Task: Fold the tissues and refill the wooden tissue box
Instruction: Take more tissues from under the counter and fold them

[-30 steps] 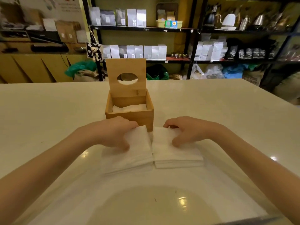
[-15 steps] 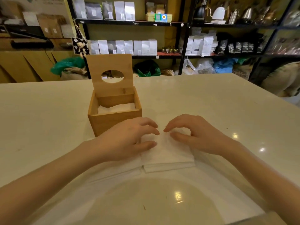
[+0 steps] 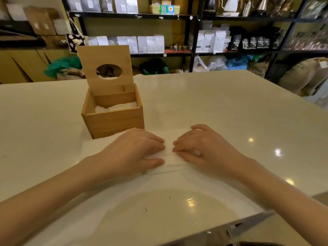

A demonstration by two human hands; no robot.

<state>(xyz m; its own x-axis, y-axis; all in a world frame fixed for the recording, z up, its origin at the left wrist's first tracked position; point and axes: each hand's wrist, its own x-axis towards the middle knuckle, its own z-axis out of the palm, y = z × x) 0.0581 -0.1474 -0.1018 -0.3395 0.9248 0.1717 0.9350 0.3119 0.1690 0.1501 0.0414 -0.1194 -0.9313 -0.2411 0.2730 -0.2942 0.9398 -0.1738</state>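
Note:
A wooden tissue box (image 3: 113, 119) stands on the pale table, its lid with an oval hole tipped up at the back. White tissues (image 3: 117, 107) lie inside it. In front of the box, to its right, a folded stack of white tissues (image 3: 170, 157) lies flat on the table. My left hand (image 3: 136, 151) presses palm down on the stack's left part. My right hand (image 3: 205, 148) presses on its right part, fingertips nearly meeting the left hand's. Most of the stack is hidden under the hands.
The pale glossy table (image 3: 213, 107) stretches wide around the box. Behind it stand black shelves (image 3: 193, 32) with bags, boxes and kettles. Green and blue sacks (image 3: 60, 65) lie on the floor beyond the far edge. The table's near edge (image 3: 252, 222) runs at the bottom right.
The two side-by-side halves of tissue were brought together into one stack. My left hand slid right onto it. The view shifted right, so the box now sits further left.

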